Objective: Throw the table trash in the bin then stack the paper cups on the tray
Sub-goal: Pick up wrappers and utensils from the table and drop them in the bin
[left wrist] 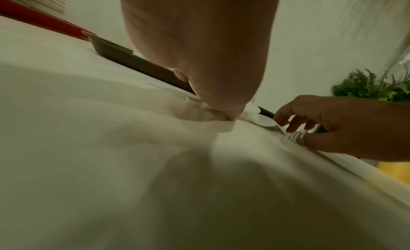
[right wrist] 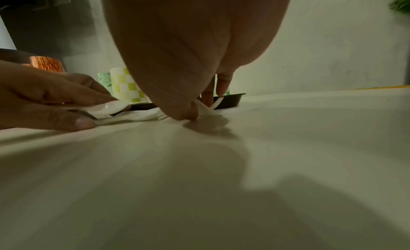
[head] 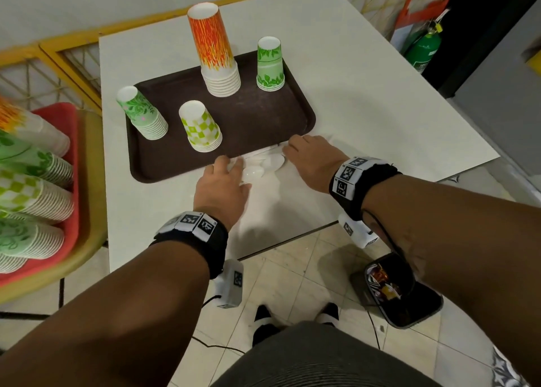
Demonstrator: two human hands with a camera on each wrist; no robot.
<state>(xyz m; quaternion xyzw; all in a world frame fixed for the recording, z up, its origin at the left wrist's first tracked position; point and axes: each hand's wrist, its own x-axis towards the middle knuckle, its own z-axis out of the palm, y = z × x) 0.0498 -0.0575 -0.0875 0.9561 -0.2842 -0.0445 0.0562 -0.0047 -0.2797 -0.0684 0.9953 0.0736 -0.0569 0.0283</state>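
White plastic cutlery (head: pixel 263 165) lies on the white table (head: pixel 380 108) against the front edge of the brown tray (head: pixel 263 117). My left hand (head: pixel 231 164) pinches a spoon (right wrist: pixel 111 105) between thumb and fingers. My right hand (head: pixel 288 148) curls round fork tines (left wrist: pixel 296 135) at the other end of the pile. Upside down on the tray stand an orange cup stack (head: pixel 215 49), a green leaf cup (head: pixel 270 64), a green floral stack (head: pixel 140 114) and a checkered stack (head: pixel 200 129). The black bin (head: pixel 392 287) sits on the floor under my right forearm, with wrappers inside.
A red tray (head: pixel 70 181) on a yellow stand at the left holds several lying cup stacks. A green fire extinguisher (head: pixel 424 49) stands beyond the table's right side. The table's near edge runs just behind my wrists.
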